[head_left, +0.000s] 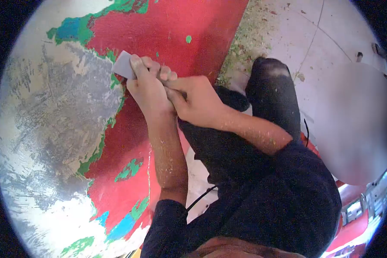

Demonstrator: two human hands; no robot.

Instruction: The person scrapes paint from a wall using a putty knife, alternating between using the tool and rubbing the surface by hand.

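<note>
Grey blade at the left edge of red paint; left hand fingers closed on it, right hand touching, grip cannot be told.

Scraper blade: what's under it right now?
Green paint shows beside the scraper blade, with patchy grey surface and red paint around. What lies directly beneath is covered by the blade and the left hand.

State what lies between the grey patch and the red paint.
In the head view, a thin, ragged band of green paint runs along much of the edge between the grey patch and the red paint.
</note>
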